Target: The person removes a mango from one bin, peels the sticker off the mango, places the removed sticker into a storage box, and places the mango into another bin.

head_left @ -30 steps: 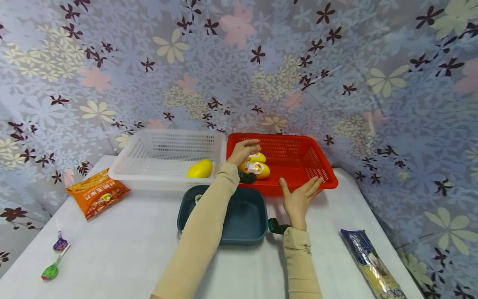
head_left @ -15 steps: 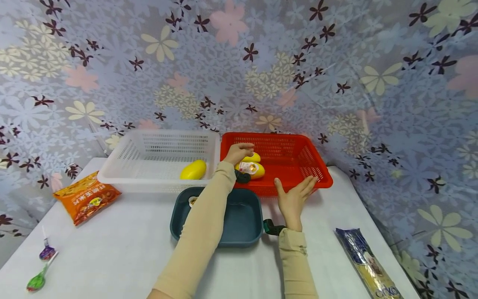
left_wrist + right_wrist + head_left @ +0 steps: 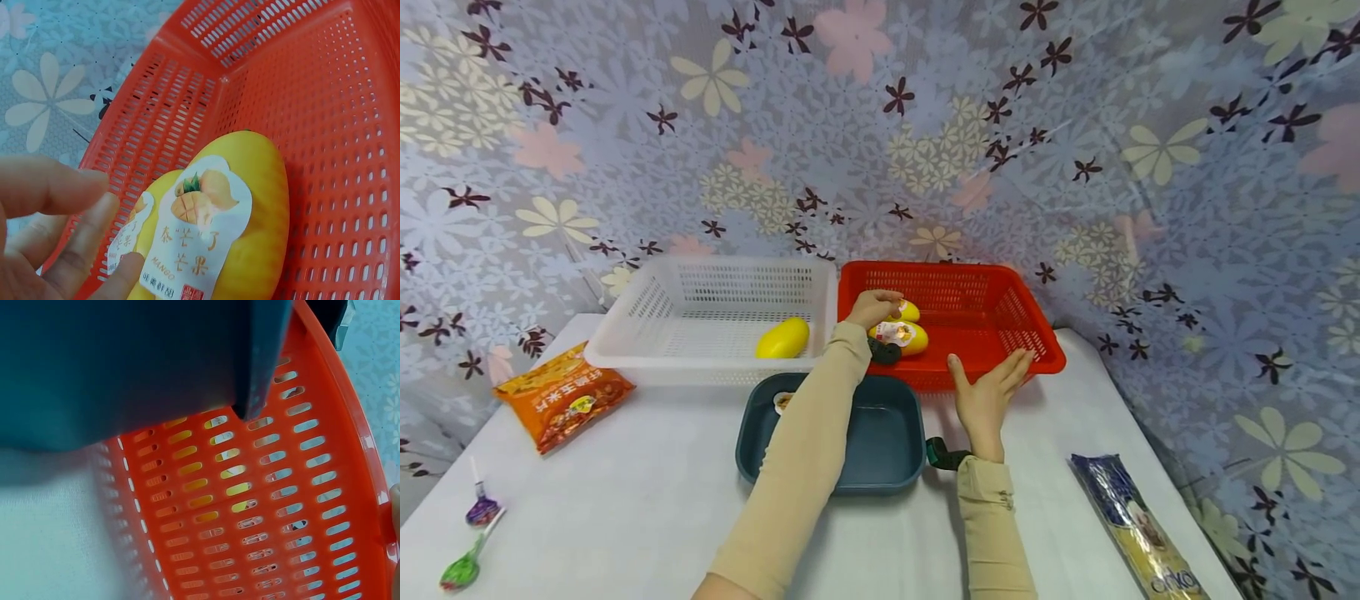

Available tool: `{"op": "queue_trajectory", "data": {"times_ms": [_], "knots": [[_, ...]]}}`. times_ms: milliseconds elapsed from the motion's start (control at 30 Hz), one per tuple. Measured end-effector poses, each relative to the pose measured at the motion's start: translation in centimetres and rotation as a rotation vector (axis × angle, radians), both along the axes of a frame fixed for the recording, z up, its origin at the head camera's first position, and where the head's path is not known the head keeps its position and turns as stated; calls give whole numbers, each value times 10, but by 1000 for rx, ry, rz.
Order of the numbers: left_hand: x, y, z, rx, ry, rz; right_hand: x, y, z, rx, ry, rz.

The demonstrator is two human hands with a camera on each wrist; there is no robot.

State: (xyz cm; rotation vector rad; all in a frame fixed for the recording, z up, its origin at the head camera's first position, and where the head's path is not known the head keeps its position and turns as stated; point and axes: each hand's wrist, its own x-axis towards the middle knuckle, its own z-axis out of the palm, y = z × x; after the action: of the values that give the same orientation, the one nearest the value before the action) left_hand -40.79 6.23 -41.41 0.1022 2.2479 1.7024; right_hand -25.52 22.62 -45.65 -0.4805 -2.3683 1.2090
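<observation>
In the red basket (image 3: pixel 977 342), two yellow mangoes with white labels lie side by side at the left: a near mango (image 3: pixel 917 343) and a far mango (image 3: pixel 912 312). My left hand (image 3: pixel 871 310) hovers over that end, fingers loosely bent beside the far mango. In the left wrist view a fingertip (image 3: pixel 128 272) meets or overlaps the near mango's label; contact is hard to tell. Nothing is visibly gripped there. My right hand (image 3: pixel 987 404) is spread at the basket's front right, its straight fingers against the rim. The right wrist view shows only a sliver of it.
A white basket (image 3: pixel 662 364) with an unlabelled mango (image 3: pixel 783 338) adjoins on the left. A dark teal tray (image 3: pixel 883 483), holding a small labelled item (image 3: pixel 782 402), sits under my left forearm. Orange snack bag (image 3: pixel 561 396), two lollipops (image 3: pixel 482 510) and pasta packet (image 3: pixel 1138 529) lie around.
My left hand has dipped slightly toward the far mango, its fingers drawn a little closer together. The right hand keeps its place on the basket. The whole head view has shifted a bit.
</observation>
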Motion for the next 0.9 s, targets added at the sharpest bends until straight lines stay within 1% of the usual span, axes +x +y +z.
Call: {"op": "queue_trajectory", "data": {"times_ms": [100, 233, 300, 500, 700, 767, 833, 867, 900], "knots": [[1, -1, 1, -34, 3, -9, 0, -1, 1, -7, 5, 6], [0, -1, 3, -73, 10, -38, -1, -2, 3, -13, 14, 6], [0, -1, 3, -85, 13, -52, -2, -2, 4, -15, 14, 5], [0, 0, 1, -96, -1, -57, -2, -1, 4, -23, 5, 7], [3, 1, -1, -122, -8, -73, -1, 0, 2, -8, 3, -4], [5, 0, -1, -146, -9, -80, -1, 0, 1, -1, 4, -6], [4, 0, -1, -194, -23, -108, -1, 0, -1, 3, 6, -8], [2, 0, -4, -233, -26, -132, -2, 0, -1, 7, 9, -10], [-3, 1, -9, -275, -36, -154, -2, 0, -2, 10, 10, -11]]}}
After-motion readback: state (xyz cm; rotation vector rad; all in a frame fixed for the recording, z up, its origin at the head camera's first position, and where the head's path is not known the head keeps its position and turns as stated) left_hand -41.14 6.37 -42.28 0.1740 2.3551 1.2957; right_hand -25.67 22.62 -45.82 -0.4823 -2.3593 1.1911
